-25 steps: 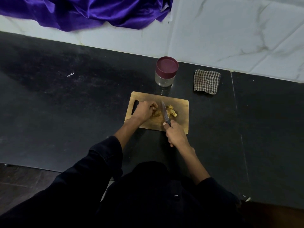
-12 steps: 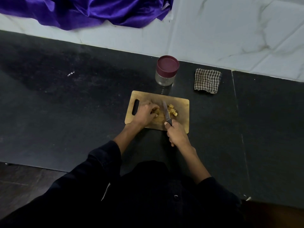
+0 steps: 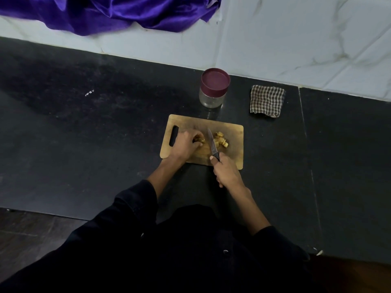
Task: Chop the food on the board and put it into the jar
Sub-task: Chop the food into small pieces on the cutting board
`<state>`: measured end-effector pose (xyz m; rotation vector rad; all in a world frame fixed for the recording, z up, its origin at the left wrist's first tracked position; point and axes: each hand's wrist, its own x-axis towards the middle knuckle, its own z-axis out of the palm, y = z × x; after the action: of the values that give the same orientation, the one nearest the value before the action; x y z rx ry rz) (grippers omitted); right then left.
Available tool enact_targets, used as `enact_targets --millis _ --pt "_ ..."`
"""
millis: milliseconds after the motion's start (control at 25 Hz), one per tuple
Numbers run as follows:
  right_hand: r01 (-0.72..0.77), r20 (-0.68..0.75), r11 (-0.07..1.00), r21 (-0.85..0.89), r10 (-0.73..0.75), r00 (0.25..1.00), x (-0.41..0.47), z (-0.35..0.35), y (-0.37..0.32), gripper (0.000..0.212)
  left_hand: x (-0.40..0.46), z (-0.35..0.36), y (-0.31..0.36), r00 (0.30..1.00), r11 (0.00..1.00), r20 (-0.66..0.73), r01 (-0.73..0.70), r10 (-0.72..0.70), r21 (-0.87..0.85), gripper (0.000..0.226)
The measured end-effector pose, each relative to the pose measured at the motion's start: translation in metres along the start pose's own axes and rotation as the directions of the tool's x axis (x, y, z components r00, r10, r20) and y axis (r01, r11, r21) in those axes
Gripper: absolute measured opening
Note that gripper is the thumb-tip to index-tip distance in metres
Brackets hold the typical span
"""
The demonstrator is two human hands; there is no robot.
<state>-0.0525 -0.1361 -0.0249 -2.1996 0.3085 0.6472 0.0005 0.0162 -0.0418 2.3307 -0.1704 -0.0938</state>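
A wooden chopping board (image 3: 232,149) lies on the black counter. My left hand (image 3: 186,144) curls over an uncut piece of yellow-brown food (image 3: 200,140), mostly hidden under the fingers. My right hand (image 3: 225,172) grips the black handle of a knife (image 3: 212,143), whose blade points away from me and stands between the held piece and a small pile of cut chunks (image 3: 221,140). Behind the board stands a glass jar (image 3: 212,99) with its maroon lid (image 3: 215,80) on.
A folded checked cloth (image 3: 267,101) lies right of the jar. Purple satin fabric (image 3: 110,11) drapes over the white marble wall at the back. The counter's front edge runs just before my body, and a seam crosses the counter at the right.
The knife blade has shifted slightly left towards the held piece. My left hand has stayed on the food with small finger movements.
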Motion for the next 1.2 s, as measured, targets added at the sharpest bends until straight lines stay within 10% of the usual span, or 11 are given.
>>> enact_targets --millis 1200 --pt "0.090 -0.126 0.933 -0.348 -0.142 0.982 0.003 0.019 -0.007 0.023 -0.003 0.003 -0.002 0.992 0.990 -0.100 0.069 -0.082 -0.126 0.020"
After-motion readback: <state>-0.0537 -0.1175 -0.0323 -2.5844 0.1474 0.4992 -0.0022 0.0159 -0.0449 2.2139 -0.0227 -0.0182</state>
